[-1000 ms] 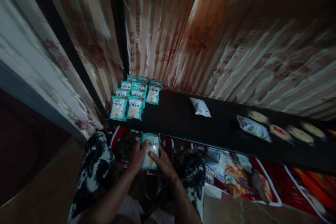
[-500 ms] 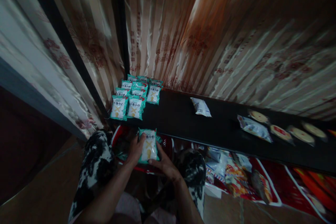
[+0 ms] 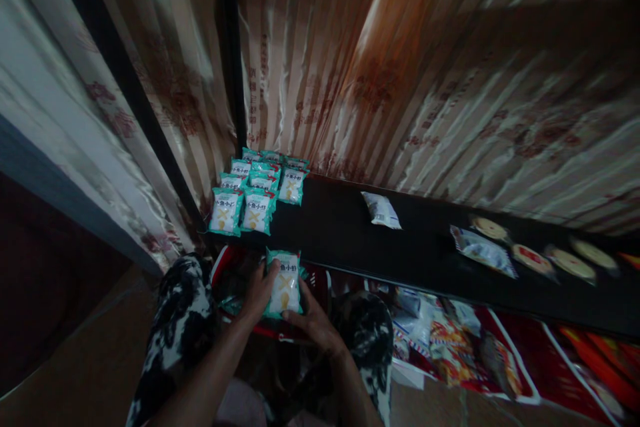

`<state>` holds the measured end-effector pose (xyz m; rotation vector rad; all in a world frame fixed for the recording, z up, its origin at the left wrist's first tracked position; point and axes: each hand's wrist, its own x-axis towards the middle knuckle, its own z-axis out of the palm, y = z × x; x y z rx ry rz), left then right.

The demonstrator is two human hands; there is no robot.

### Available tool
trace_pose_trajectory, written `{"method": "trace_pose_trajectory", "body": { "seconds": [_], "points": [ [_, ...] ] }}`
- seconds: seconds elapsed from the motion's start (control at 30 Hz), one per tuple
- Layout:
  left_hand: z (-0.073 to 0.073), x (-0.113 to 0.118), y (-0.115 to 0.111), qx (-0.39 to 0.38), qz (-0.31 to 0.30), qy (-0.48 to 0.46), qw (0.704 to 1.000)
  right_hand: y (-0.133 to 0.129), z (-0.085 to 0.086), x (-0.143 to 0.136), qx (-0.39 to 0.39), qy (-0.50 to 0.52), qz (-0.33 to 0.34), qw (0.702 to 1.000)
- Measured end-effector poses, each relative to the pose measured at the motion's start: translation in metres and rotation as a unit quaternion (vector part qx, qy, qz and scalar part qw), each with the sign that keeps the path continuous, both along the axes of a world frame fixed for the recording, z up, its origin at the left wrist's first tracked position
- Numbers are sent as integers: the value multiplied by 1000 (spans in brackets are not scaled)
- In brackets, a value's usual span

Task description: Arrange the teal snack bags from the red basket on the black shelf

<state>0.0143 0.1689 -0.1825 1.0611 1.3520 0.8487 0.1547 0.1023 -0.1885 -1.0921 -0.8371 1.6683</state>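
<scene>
A green-and-white snack packet [image 3: 286, 283] is held upright between my two hands, over a red basket [image 3: 216, 271]. My left hand [image 3: 259, 290] grips its left side, thumb on the front. My right hand [image 3: 313, 317] holds the lower right side, with the thumb at the bottom corner. Another green packet edge shows just behind the held one. Several matching packets [image 3: 257, 210] stand in rows at the left end of the black shelf [image 3: 330, 227], beyond my hands.
On the shelf lie a white packet [image 3: 381, 209], a clear-and-blue packet [image 3: 483, 251] and several round packaged items [image 3: 571, 263]. Beneath its front edge, a red basket [image 3: 529, 383] holds assorted packets. Curtains [image 3: 320, 60] hang behind; a dark post [image 3: 125, 80] rises at left.
The whole shelf scene sits slightly lower in view. Both hands still hold the packet, with nearly the same grip; it is slightly more to the right.
</scene>
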Motion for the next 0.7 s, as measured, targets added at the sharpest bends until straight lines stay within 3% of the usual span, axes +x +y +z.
{"method": "trace_pose_trajectory", "body": {
  "seconds": [0.3,0.53,0.7],
  "points": [
    [8,-4,-11,24,-50,-20,998,3,-4,0,10,15,-63,998],
    [-12,-8,-14,-5,-63,-34,997,5,-6,4,14,-37,-119,992],
    [-23,-7,-13,23,-85,-37,995,6,-3,3,16,-75,-119,990]
  ]
}}
